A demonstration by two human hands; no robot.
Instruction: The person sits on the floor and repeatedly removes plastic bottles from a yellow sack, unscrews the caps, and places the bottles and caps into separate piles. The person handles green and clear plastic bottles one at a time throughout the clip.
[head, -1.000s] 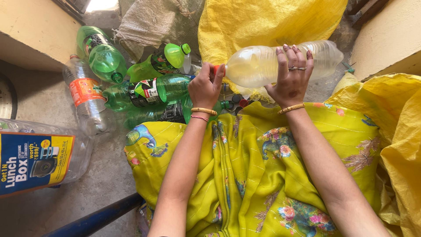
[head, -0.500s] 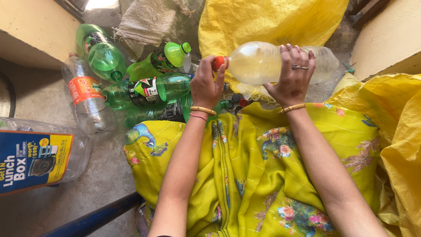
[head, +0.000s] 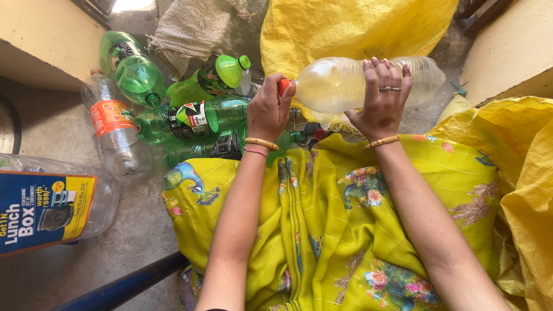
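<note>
We hold a clear plastic bottle off the ground, its long axis lying left to right across our front, neck toward the left. Our left hand sits at that neck end, fingers clenched round the red cap. Our right hand clasps the bottle's mid-body, fingers curled over the top. Below lies our yellow-green printed cloth; beyond, a yellow woven sack. To the left, green bottles crowd the concrete floor, close to the left hand.
</note>
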